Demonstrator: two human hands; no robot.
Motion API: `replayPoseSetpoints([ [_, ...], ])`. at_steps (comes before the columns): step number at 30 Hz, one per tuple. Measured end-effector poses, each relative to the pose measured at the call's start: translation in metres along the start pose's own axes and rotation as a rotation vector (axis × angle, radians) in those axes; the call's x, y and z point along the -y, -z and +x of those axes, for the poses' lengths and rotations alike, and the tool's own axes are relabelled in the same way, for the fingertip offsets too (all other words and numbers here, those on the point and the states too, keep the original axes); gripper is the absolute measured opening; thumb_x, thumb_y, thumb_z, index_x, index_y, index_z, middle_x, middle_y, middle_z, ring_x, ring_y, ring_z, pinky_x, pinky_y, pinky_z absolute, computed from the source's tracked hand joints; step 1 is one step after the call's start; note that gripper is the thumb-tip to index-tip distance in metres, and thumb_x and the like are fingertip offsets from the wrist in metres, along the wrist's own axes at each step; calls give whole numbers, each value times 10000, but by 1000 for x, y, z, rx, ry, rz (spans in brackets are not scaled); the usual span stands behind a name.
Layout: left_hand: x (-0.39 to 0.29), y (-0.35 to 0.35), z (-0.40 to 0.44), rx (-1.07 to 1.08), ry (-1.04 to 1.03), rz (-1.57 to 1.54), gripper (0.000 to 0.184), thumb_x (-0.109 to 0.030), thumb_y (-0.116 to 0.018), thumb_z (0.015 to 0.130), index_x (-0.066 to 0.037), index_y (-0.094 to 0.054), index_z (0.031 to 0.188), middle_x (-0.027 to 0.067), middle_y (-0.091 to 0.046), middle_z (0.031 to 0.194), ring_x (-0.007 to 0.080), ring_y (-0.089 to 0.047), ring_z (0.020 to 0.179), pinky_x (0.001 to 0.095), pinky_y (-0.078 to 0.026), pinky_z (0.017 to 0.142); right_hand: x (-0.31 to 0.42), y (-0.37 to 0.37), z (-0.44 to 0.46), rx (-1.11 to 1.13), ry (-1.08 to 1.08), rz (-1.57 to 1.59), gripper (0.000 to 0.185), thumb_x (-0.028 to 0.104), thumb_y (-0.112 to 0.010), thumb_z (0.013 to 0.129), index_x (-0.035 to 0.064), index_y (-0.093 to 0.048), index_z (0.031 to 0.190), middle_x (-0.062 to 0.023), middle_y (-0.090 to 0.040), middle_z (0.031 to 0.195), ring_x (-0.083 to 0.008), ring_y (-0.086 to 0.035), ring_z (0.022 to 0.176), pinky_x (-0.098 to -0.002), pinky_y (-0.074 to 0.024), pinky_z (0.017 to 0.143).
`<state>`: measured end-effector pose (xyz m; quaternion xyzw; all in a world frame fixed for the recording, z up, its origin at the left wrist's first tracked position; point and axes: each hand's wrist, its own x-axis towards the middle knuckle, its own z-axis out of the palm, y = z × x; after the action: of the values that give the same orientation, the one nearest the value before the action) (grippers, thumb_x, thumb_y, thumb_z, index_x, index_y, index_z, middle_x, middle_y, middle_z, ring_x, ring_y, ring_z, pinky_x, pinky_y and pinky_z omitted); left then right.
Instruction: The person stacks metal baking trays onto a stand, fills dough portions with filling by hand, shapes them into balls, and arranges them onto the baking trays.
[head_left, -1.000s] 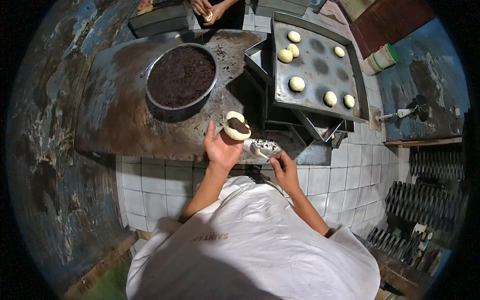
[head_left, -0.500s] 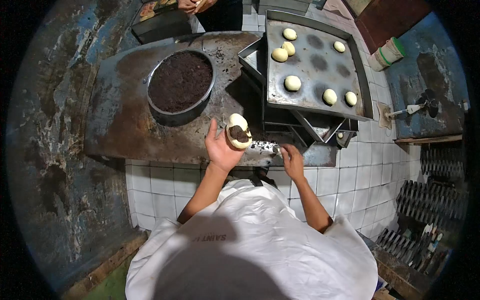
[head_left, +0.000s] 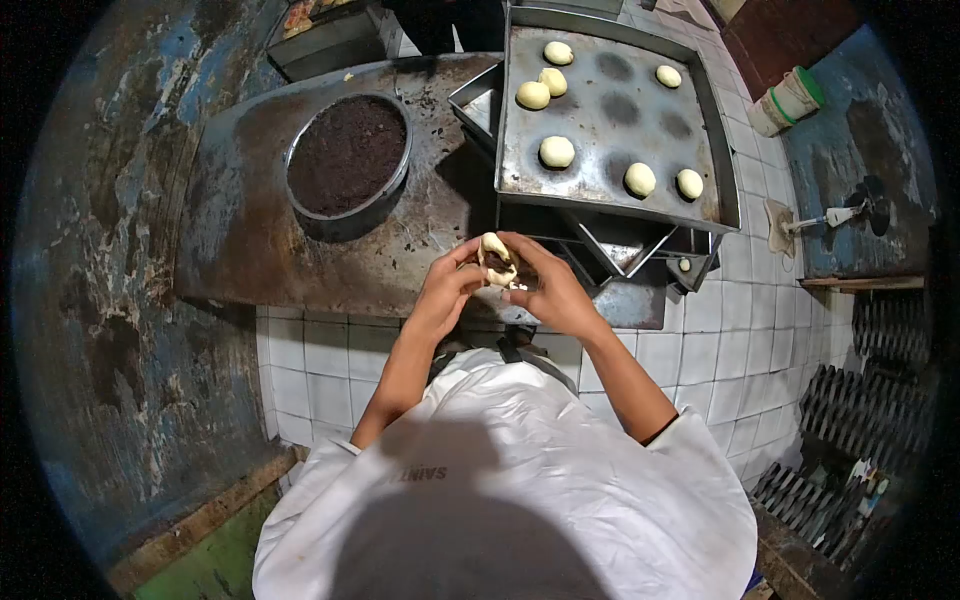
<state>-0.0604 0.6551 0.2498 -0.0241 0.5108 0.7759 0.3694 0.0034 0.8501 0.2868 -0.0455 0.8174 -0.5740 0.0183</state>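
Note:
A pale piece of dough (head_left: 494, 258) with dark filling showing in its middle is held between both hands above the table's near edge. My left hand (head_left: 447, 285) has its fingers closed on the dough's left side. From the right, my right hand (head_left: 549, 282) grips the same dough between its fingers and thumb. Just below the dough, a small part of something pale shows by the right thumb. A round metal bowl (head_left: 390, 192) of dark crumbly filling stands on the table beyond my left hand.
The stained table (head_left: 240, 220) spans the left and middle. To the right, a metal tray (head_left: 640, 212) bearing several dough balls lies on stacked trays. A lidded bucket (head_left: 793, 98) is at the upper right. Part of a person in dark clothing (head_left: 455, 22) shows beyond the table.
My right hand has left the spoon-like tool by the table edge and taken hold of the dough. My left hand's fingers have curled round it. The other person's hands have gone from view.

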Motion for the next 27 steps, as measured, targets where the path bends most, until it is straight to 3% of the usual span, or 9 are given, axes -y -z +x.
replayPoseSetpoints([
  [5,-16,-17,-22,-42,-90,105,714,135,-652,783,47,-478,1470,112,-623,1286,182,-600,1194,296,-495,992,11,7,5,-123,134,-138,543,-10,-762,815,27,-627,1339,-145,-712,1227,-249,-703,1079,-343,-556,931],
  [8,-28,-20,-32,-44,-163,117,673,139,-697,782,63,-521,1428,120,-624,1299,183,-603,1185,285,-504,979,13,-1,7,-249,68,115,281,93,-767,858,-30,-745,1109,-189,-735,1158,-255,-730,1028,-343,-549,917],
  [11,-31,-12,-32,-122,-210,133,680,79,-745,810,31,-512,1447,137,-629,1321,199,-632,1159,283,-482,1010,20,-16,8,-293,-103,358,282,87,-760,862,-24,-746,1121,-187,-738,1156,-243,-728,1026,-336,-546,919],
  [16,-27,-7,-27,-327,-431,-238,444,-46,-701,936,14,-563,1354,135,-665,1235,195,-646,1084,306,-506,955,45,-44,18,-326,312,-120,347,-38,-668,847,-12,-676,1193,-212,-703,1121,-320,-729,960,-354,-569,830],
  [18,-29,-9,-31,-349,-464,-343,261,-151,-634,1013,3,-610,1222,147,-659,1259,200,-639,1111,328,-497,976,55,-46,22,-286,288,-189,340,-46,-675,827,-3,-680,1165,-205,-699,1093,-311,-724,941,-359,-568,815],
  [21,-38,-8,-38,-227,-554,-354,280,-206,-586,1045,10,-628,1218,160,-638,1320,211,-637,1139,348,-492,993,66,-53,35,-275,289,-307,322,-25,-720,794,37,-681,1108,-160,-673,1014,-287,-701,887,-346,-558,775],
  [23,-46,-6,-53,-181,-578,-320,275,-161,-563,1046,43,-648,1210,176,-621,1361,227,-614,1210,344,-470,1047,75,-59,39,-388,218,-99,265,7,-749,809,27,-682,1064,-92,-667,1015,-213,-690,909,-305,-547,771],
  [24,-51,-4,-58,-73,-640,-266,282,-128,-564,1031,44,-648,1238,182,-611,1376,234,-590,1246,353,-438,1081,84,-69,42,-396,105,335,207,53,-767,840,3,-671,1016,-48,-682,987,-151,-674,903,-284,-539,769],
  [27,-60,7,-62,75,-717,-199,349,-45,-572,982,43,-630,1315,195,-583,1416,243,-530,1322,373,-364,1147,97,-72,46,-317,-118,478,183,85,-759,875,-33,-685,993,-57,-707,967,-122,-665,886,-283,-545,773],
])
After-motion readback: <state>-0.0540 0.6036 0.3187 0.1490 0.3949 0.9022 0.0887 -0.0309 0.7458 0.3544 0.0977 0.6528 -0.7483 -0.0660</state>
